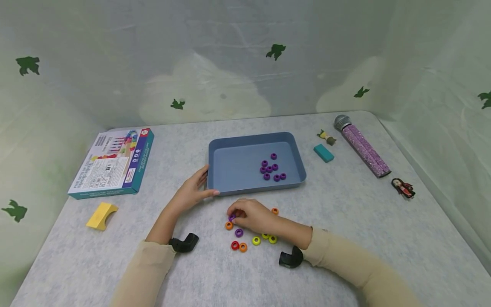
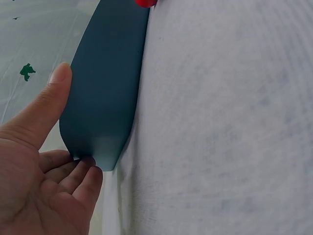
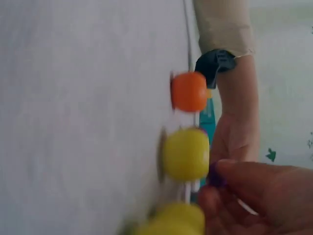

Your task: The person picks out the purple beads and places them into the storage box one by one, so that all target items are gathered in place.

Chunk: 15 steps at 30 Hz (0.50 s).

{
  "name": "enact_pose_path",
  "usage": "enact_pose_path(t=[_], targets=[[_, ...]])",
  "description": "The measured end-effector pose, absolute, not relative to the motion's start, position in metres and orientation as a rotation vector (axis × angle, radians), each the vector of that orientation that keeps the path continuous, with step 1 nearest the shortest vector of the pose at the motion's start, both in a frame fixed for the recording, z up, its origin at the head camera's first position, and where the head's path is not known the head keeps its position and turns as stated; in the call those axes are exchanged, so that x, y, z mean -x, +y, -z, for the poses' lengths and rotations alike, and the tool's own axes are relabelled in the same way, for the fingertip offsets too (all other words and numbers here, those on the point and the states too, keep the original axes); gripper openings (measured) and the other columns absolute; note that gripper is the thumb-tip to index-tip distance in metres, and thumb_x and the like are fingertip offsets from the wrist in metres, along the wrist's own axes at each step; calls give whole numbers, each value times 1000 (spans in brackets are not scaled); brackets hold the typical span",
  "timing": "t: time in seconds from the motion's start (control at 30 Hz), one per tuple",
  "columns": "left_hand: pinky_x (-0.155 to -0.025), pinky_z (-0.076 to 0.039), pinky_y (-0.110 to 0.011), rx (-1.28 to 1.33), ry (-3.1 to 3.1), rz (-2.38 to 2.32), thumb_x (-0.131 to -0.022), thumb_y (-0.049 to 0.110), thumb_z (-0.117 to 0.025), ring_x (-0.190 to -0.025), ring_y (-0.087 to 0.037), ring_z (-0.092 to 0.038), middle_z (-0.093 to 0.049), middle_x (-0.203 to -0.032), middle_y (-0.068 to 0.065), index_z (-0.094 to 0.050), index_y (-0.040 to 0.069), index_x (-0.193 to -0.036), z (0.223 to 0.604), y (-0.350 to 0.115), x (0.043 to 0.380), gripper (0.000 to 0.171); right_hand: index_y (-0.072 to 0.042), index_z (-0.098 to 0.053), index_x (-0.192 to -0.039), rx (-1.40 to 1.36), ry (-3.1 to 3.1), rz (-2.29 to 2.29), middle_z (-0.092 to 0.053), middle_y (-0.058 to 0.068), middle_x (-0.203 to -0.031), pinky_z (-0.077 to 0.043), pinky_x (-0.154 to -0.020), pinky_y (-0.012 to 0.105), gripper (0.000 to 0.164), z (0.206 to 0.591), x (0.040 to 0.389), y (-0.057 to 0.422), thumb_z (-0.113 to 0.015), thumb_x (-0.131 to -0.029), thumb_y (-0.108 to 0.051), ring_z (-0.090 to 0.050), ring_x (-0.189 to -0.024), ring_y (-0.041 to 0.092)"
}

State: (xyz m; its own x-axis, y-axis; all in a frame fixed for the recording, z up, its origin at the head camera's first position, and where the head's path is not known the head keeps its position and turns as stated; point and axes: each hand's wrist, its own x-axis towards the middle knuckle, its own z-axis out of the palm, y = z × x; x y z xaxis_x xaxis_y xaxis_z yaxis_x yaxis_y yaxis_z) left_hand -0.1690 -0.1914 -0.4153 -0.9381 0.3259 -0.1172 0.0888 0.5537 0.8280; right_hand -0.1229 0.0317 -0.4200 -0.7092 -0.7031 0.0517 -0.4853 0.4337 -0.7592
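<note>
A blue tray (image 1: 238, 164) stands in the middle of the table, several purple beads (image 1: 269, 169) gathered in its right half. At the tray's front left corner, my left hand (image 1: 190, 192) holds the tray, thumb along the front rim and fingers against the left wall; the left wrist view also shows this hand (image 2: 54, 152) at the tray's corner (image 2: 105, 83). In front of the tray, my right hand (image 1: 251, 215) pinches a purple bead (image 3: 216, 176) between thumb and finger. Around it lie another purple bead (image 1: 239, 233), orange beads (image 1: 243, 247), a red bead (image 1: 235, 245) and yellow beads (image 1: 256, 241).
A boxed toy set (image 1: 111, 162) and a yellow arch block (image 1: 102, 216) lie on the left. To the right are a teal block (image 1: 324, 153), a small figure (image 1: 326, 137), a glittery purple microphone (image 1: 362, 146) and a doll figure (image 1: 403, 188).
</note>
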Motion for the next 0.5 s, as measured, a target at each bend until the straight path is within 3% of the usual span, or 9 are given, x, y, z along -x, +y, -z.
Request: enact_pose_path(t=[0.2,0.5], targets=[[-95,-26,-36,-355,2542,-1331,-67,39,-64,-120,-23,-20,-12,-136,-8,-8,17,-134,416,-191,169,90,-10,-59,-97,990,2443,1336,-53,-8,-86,-44,-65,14,20,393,136,46,-58,-77,-12,-49,-75,2],[-95,-26,-35,-380,2557,-1314,-66,41,-63,-120,-22,-21,-14,-136,-9,-9,16,-134,417,-192,170,90,-9,-59,-99,849,2614,1489,-55,-2,-92,-45,-68,19,21,391,199,79,-57,-78,-11,-52,-81,7]])
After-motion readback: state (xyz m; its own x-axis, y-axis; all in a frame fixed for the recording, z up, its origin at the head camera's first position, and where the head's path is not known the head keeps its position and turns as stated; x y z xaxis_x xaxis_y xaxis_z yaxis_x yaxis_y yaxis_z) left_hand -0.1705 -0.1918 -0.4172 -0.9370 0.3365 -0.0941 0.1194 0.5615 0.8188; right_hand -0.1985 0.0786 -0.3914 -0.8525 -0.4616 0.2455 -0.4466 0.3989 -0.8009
